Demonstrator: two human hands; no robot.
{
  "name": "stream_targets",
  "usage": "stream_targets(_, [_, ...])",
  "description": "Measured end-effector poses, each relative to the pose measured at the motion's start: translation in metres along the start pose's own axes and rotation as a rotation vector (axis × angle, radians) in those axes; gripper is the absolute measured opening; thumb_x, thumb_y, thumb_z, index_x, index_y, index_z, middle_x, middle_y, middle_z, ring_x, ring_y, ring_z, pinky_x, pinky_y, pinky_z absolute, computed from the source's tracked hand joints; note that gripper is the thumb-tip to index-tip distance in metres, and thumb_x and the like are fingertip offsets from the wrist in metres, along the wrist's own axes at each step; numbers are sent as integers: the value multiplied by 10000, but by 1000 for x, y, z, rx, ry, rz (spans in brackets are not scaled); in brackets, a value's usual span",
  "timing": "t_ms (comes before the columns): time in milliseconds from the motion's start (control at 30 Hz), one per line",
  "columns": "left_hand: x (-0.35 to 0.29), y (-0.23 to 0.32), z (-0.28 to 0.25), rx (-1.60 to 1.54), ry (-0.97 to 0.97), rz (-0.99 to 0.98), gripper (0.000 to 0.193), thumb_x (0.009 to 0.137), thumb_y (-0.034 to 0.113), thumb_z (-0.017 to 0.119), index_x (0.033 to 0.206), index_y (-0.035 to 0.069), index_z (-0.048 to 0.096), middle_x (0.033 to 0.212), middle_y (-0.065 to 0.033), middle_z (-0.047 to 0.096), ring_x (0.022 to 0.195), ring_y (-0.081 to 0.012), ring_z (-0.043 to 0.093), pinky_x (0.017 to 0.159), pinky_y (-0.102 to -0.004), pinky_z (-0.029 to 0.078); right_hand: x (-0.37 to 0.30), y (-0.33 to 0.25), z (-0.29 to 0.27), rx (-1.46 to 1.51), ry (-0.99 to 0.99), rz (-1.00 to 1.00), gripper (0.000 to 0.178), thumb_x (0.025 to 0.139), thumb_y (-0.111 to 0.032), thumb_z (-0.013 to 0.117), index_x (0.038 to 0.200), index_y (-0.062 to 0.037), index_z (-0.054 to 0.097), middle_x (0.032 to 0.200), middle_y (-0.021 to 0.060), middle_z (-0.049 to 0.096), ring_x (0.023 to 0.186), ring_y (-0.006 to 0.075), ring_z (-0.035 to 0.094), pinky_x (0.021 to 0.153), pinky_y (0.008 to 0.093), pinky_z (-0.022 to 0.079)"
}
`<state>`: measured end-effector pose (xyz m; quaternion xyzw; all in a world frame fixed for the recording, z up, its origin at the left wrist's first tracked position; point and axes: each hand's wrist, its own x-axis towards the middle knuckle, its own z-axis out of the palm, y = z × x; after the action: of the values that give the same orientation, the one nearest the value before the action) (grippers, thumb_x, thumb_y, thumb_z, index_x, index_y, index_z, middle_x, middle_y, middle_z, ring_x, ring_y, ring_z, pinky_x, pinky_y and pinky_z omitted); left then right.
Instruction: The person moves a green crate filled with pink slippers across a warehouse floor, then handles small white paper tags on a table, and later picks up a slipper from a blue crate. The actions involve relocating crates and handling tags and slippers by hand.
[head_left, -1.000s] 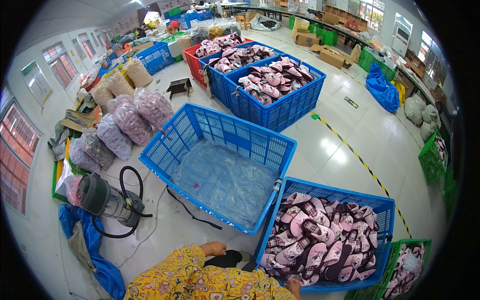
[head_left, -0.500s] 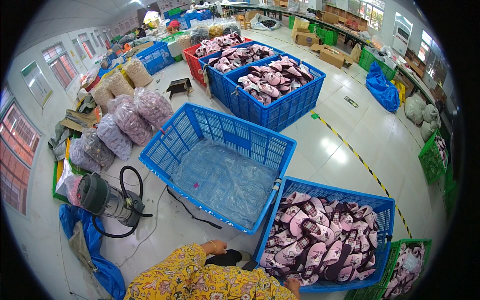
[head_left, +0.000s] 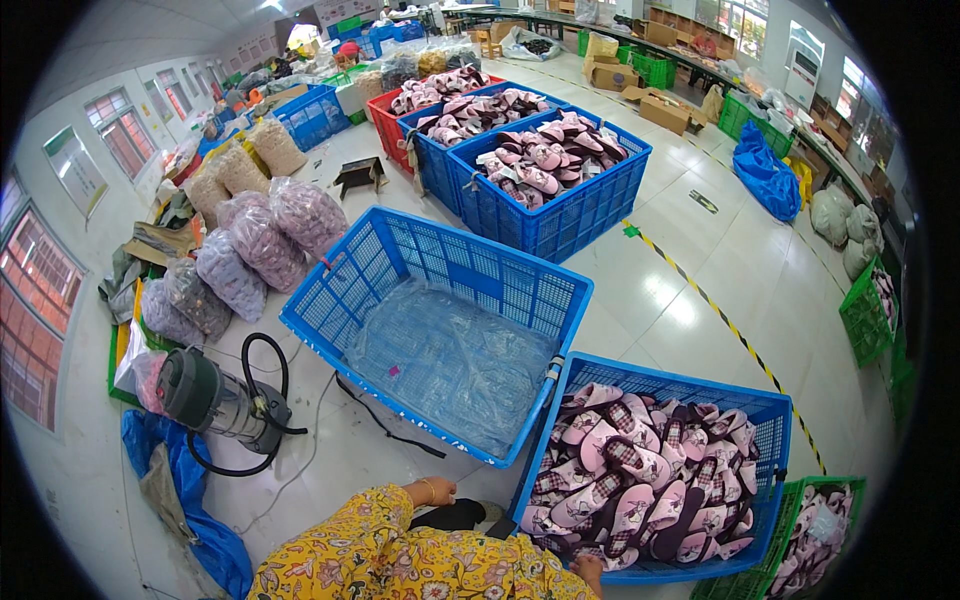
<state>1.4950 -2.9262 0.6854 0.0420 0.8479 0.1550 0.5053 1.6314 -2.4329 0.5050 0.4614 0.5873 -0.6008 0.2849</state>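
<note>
My left hand (head_left: 437, 492), with a bracelet at the wrist, hangs low just short of the near side of a blue crate (head_left: 445, 440); its fingers are curled and nothing shows in them. Inside that crate lies a crumpled clear plastic sheet (head_left: 440, 350) with a small pink scrap. To the right stands a second blue crate (head_left: 690, 378), heaped with pink slippers (head_left: 630, 510) with plaid insides. My right hand (head_left: 588, 570) is at this crate's near left edge, beside the slippers; its fingers are too small and partly hidden to read.
Beyond stand more slipper-filled crates, blue (head_left: 560, 215) and red (head_left: 390, 130). Stuffed clear bags (head_left: 270, 235) and a vacuum cleaner (head_left: 225, 400) with a black hose are on the left. A green crate (head_left: 850, 500) is at the lower right. Yellow-black tape (head_left: 710, 310) crosses the floor.
The whole view shifts very slightly to the right. Both hands, the crates and the slippers keep their places.
</note>
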Motion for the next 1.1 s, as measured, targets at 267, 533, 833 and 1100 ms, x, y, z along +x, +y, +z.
stream_targets(267, [-1, 10, -10, 24, -13, 6, 406, 806, 330, 546, 1130, 86, 556, 1111, -148, 582, 1033, -320, 539, 884, -397, 420, 23, 8, -16, 49, -255, 32, 86, 721, 11, 464, 648, 14, 509, 573, 97, 517, 469, 218, 572, 391, 323, 472])
stream_targets(533, [-5, 11, -9, 28, -14, -1, 411, 800, 325, 555, 1128, 77, 556, 1114, -141, 582, 1034, -314, 540, 883, -394, 422, -14, -10, 2, -15, -93, 0, 68, 734, 5, 471, 679, 9, 511, 584, 97, 524, 473, 224, 573, 393, 343, 485])
stream_targets(833, [-8, 14, -6, 5, 0, -11, 410, 797, 330, 566, 1122, 81, 562, 1100, -142, 589, 1027, -318, 543, 881, -397, 423, -5, 3, -4, -31, -113, -39, 76, 756, -34, 494, 712, 9, 537, 593, 98, 540, 478, 223, 583, 417, 336, 508])
stream_targets(1100, [7, 16, -5, 15, 28, 66, 418, 778, 333, 593, 1108, 78, 567, 1069, -154, 598, 1001, -326, 554, 861, -401, 433, 15, 39, -29, -164, -64, -142, 133, 743, -151, 564, 712, -22, 553, 614, 81, 552, 486, 214, 582, 405, 319, 472])
